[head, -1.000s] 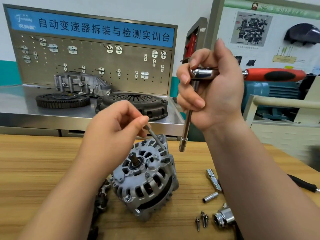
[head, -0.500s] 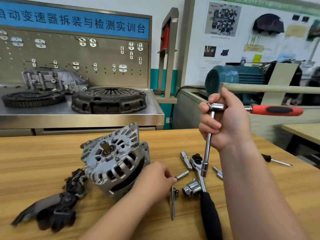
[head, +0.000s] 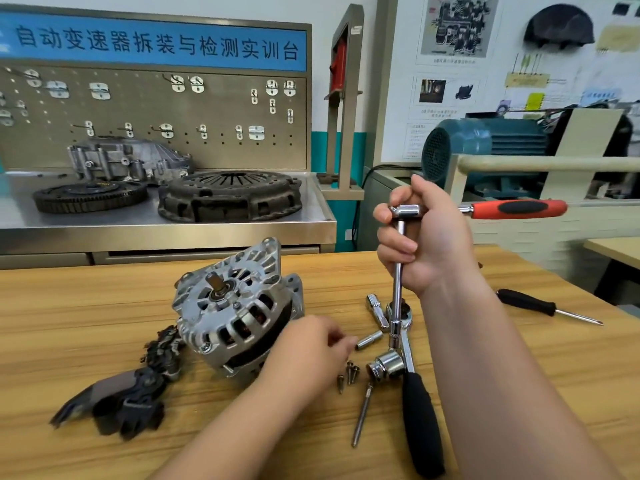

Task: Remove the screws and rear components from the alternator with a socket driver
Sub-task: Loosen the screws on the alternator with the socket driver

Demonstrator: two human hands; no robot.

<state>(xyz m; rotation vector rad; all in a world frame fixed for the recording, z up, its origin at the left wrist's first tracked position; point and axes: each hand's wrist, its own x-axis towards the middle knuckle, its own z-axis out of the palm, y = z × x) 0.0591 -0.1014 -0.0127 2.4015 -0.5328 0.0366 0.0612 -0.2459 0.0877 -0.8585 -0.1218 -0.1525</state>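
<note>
Left of the alternator, which sits on the surface, lie its dark rear components. The long bolt the left hand drew out a second ago now lies beside the small screws, so one more fastener is off; that hand's curled fingers are too blurred to tell a grip. The right hand clenches the socket driver upright.
</note>
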